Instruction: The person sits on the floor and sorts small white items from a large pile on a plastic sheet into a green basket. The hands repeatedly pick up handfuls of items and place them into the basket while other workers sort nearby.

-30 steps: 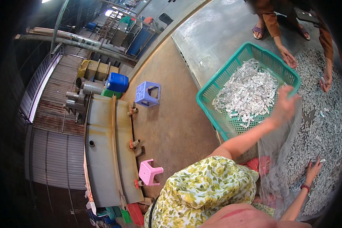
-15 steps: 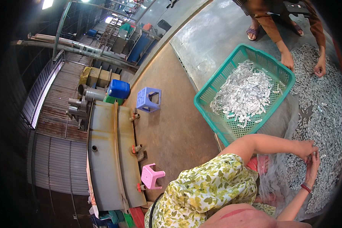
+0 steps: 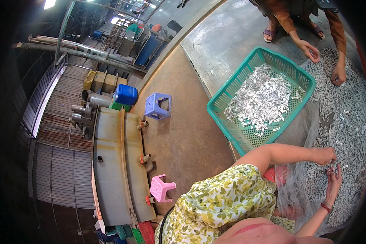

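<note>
Currently, locate the left hand point(image 3: 324, 155) at the near part of the pile of small grey pieces point(image 3: 345, 134), fingers drawn together in a narrow grip; cannot tell whether gripping a piece. Find the right hand point(image 3: 334, 179) just below it in view, over the same pile, with fingers extended and slightly parted; likewise cannot tell whether holding anything. Identify this side by the red bracelet point(image 3: 325, 208) at the wrist.

Note the position of the pile: spread over the floor along the right side of the view, next to the green basket point(image 3: 236, 78). Inside the basket, see a heap of bright silvery pieces point(image 3: 262, 95), with a few lying loose at the edges. Between the left forearm and the pile, observe a crumpled clear plastic sheet point(image 3: 299, 183).

At the far end of the pile, note a co-worker's two hands: one point(image 3: 311, 53) near the basket's corner, the other point(image 3: 338, 76) reaching down to the pieces.
</note>
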{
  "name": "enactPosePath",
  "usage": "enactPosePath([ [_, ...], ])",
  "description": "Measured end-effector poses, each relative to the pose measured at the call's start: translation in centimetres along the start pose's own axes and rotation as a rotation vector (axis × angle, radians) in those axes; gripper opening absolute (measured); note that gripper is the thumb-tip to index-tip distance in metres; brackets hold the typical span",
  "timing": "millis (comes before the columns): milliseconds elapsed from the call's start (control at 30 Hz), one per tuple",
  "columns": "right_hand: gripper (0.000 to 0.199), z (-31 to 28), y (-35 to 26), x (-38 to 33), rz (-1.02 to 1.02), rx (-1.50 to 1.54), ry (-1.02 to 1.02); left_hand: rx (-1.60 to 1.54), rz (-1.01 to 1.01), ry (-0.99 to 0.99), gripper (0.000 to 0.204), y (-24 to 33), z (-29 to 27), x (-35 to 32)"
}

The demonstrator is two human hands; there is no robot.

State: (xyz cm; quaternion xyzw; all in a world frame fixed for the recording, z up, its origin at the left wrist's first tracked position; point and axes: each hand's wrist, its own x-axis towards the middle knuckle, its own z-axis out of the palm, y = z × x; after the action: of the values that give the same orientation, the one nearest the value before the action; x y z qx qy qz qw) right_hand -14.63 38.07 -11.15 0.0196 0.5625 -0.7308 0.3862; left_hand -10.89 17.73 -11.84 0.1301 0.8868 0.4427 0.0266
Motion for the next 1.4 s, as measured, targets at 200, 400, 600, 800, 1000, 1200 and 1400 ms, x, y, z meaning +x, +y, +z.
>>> enactPosePath([
  [200,0.051,-1.3,1.4,1.0,0.049,0.006,-0.039,0.388,-0.044,0.216,0.033,0.2,0.5,-0.9],
  [400,0.046,-1.1,1.5,1.2,0.051,-0.013,0.063,0.041,0.133,0.035,0.043,1.5,1.2,-0.9],
  [600,0.042,0.3,1.9,1.2,-0.002,0.111,0.042,0.162,0.077,0.01,0.035,1.8,1.3,-1.2],
  [800,0.04,-1.5,2.0,1.7,0.057,0.341,0.05,0.403,0.226,0.224,0.03,3.6,-1.5,-1.2],
  [1000,0.041,-2.5,1.9,1.6,0.064,0.377,-0.032,0.312,0.238,0.137,0.028,2.5,0.3,-0.2],
  [1200,0.042,1.5,-0.6,-0.3,0.07,0.239,-0.057,0.038,-0.009,0.214,0.02,2.2,-1.0,-0.2],
  [1400,0.039,-0.2,2.3,0.8,0.066,0.06,-0.027,-0.298,-0.165,0.244,0.024,-0.2,1.1,-1.1],
])
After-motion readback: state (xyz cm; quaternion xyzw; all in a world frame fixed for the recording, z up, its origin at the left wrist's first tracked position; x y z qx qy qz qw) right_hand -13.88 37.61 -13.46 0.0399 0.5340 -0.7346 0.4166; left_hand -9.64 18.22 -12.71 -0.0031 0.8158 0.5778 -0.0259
